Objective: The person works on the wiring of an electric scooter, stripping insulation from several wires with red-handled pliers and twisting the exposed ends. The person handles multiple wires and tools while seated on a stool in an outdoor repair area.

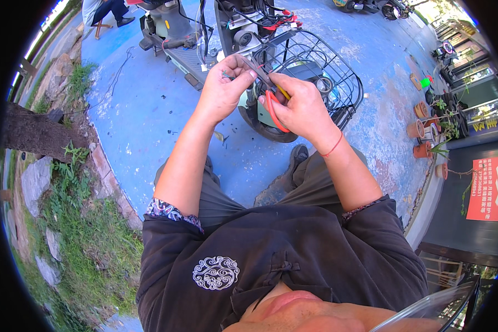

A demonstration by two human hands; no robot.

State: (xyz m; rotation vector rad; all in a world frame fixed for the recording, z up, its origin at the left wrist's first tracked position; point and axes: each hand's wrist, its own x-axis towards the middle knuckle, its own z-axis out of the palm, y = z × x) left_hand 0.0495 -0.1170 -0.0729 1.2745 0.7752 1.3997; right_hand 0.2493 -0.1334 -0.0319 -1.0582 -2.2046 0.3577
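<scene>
My right hand (pixel 304 105) grips a pair of scissors with orange handles (pixel 273 112); a yellow and black piece also shows between the fingers. The dark blades point up and left, reaching the fingertips of my left hand (pixel 224 88). That hand is closed, thumb against fingers, with a bit of thin greenish wire (pixel 226 75) showing at its side. Whether the blades touch the wire is hidden by the fingers. Just beyond both hands stands a partly stripped scooter (pixel 243 39) with exposed wiring and a black wire basket (pixel 343 83) at its front.
Another scooter's footboard (pixel 185 61) lies ahead to the left. Loose black wire (pixel 116 77) and small scraps lie on the blue painted ground (pixel 144 122). A seated person (pixel 108 11) is at far left. Potted plants (pixel 422 149) line the right; grass and rocks (pixel 36 185) border the left.
</scene>
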